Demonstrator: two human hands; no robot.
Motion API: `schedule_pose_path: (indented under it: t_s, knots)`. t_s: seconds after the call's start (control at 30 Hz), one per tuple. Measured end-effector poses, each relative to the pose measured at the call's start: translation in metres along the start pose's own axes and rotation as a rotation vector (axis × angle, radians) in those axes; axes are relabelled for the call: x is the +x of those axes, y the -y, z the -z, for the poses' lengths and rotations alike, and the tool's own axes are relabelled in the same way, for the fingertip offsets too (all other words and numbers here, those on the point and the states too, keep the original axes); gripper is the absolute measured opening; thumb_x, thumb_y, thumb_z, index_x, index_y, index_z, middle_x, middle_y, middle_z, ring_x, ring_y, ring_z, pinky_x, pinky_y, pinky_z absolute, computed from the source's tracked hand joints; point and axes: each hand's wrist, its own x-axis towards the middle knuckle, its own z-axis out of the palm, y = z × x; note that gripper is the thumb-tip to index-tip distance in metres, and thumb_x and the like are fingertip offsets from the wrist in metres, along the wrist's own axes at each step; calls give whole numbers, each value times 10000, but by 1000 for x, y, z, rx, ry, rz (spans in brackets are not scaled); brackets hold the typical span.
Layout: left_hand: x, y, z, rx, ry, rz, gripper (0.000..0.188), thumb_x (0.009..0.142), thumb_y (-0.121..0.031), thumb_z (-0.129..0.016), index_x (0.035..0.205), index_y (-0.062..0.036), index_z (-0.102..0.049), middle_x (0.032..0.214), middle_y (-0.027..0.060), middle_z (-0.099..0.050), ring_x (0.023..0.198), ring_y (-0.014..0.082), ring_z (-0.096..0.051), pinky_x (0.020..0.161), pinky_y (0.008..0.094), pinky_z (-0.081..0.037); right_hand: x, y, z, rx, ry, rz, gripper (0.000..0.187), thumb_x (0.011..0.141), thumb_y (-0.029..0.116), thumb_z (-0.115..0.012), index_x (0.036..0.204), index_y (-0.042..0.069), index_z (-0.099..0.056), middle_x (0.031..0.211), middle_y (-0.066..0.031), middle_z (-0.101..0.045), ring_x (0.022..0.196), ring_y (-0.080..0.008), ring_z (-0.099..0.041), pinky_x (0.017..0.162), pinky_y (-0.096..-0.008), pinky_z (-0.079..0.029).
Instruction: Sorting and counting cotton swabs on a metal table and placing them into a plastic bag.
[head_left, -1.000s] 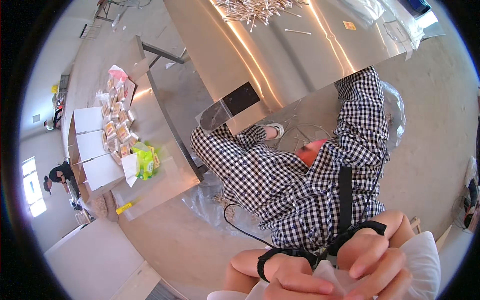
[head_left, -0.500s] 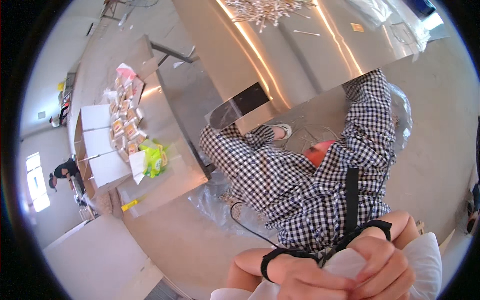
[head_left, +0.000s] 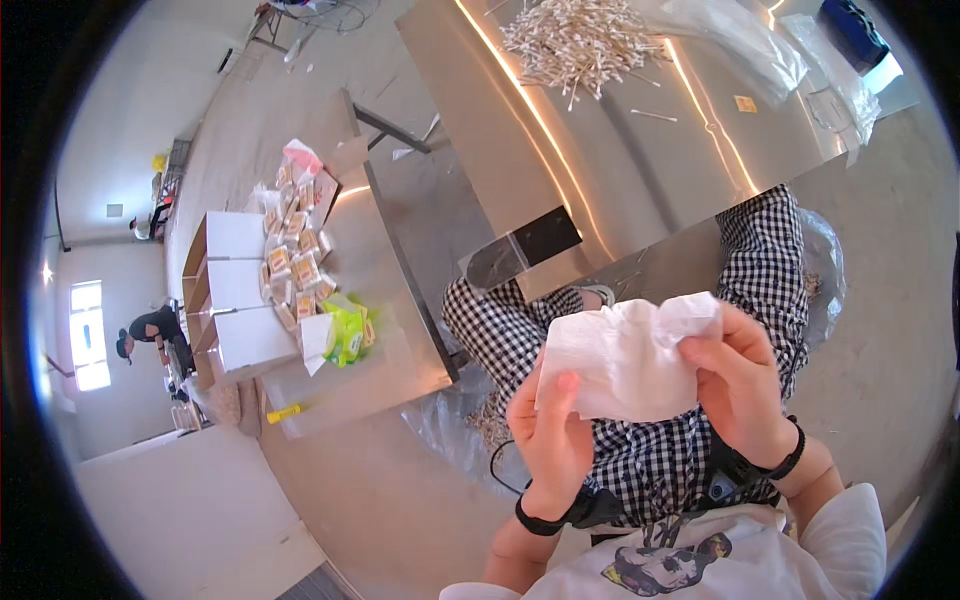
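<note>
A white tissue (head_left: pixel 630 365), creased and folded over at its upper right corner, is stretched between my two hands above my checked trousers. My left hand (head_left: pixel 555 430) pinches its left edge, thumb on the near face. At the other side my right hand (head_left: pixel 740 385) grips the right edge between thumb and fingers. Both hands are closed on it, and most of the fingers are hidden behind the tissue. Black bands circle both wrists.
A metal table (head_left: pixel 640 190) ahead bears a heap of cotton swabs (head_left: pixel 575 45) and clear plastic bags (head_left: pixel 740 45). On a lower table at left lie several small packs (head_left: pixel 295 255), a green wipes packet (head_left: pixel 347 330) and a yellow cutter (head_left: pixel 284 413), beside an open carton (head_left: pixel 245 285).
Both hands have risen and moved forward from close to my body, where they were together. They have come apart, with the white tissue now spread between them. The view has shifted.
</note>
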Motion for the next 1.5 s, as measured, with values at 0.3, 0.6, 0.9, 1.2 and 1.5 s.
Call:
schedule_pose_path:
  t_s: [0.3, 0.6, 0.9, 1.2, 1.5]
  knots:
    - [12, -3, 1, 187, -128, -111, 270, 901, -6, -634, 1158, 72, -614, 1109, 98, -668, 990, 158, -635, 883, 291, -489, 13, -1, 6, -47, 9, -40, 251, 949, 22, -576, 1195, -26, -588, 1103, -38, -667, 1029, -130, -628, 919, -285, -490]
    - [6, -15, -23, 508, 205, -91, 470, 909, -154, -670, 1308, 64, -554, 1068, 148, -677, 982, 237, -648, 878, 350, -495, 12, 4, -1, -1003, 382, 385, 465, 845, 89, -743, 1242, -23, -530, 1131, -135, -580, 1048, -236, -579, 890, -335, -462]
    - [25, -24, -19, 665, 218, -125, 412, 839, -179, -765, 1156, 29, -602, 1023, 116, -662, 864, 193, -620, 812, 301, -482, 14, 34, -8, -515, 271, 11, 190, 885, 14, -682, 1067, -12, -634, 1026, -51, -632, 938, -97, -596, 807, -251, -485]
    - [-14, -52, -76, -232, 761, -409, 93, 934, -161, -627, 991, -112, -681, 970, 15, -659, 864, 194, -646, 806, 362, -490, -28, 65, -59, -264, 493, 714, 263, 851, 43, -720, 1089, -11, -621, 864, -74, -635, 718, -175, -595, 654, -306, -517]
    - [-68, -21, -90, -493, 441, -578, 105, 896, -158, -685, 944, -165, -777, 1013, -62, -745, 1107, 161, -648, 1021, 355, -430, -62, -23, -98, 348, 497, 950, 585, 768, 93, -819, 1283, -8, -558, 987, -160, -681, 751, -233, -654, 671, -361, -583]
